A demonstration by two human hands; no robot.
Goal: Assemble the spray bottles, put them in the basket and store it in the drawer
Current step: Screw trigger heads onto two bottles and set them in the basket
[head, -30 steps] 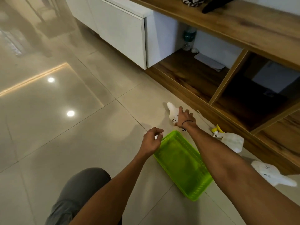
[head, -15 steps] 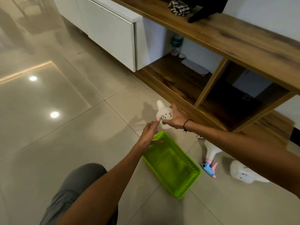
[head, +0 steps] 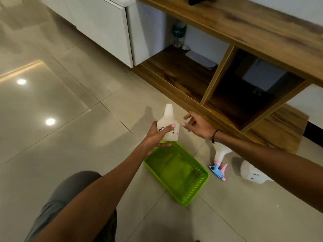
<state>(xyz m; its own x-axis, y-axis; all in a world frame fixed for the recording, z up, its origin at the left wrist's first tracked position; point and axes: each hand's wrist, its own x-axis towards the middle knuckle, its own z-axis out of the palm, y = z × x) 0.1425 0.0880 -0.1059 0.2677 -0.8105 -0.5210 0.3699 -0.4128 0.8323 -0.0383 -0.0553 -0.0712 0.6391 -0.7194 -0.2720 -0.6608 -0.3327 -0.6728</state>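
A glossy tiled floor (head: 70, 137) runs beside a low wooden shelf unit (head: 183, 74). The left hand (head: 155, 135) grips a white bottle (head: 168, 124) upright, with no spray head on it, above the near end of a green basket (head: 176, 173). The right hand (head: 197, 124) hangs loose-fingered just beside the bottle, holding nothing. Right of the basket lie a bottle with a pink-and-blue sprayer (head: 219, 165) and another white bottle (head: 253, 173).
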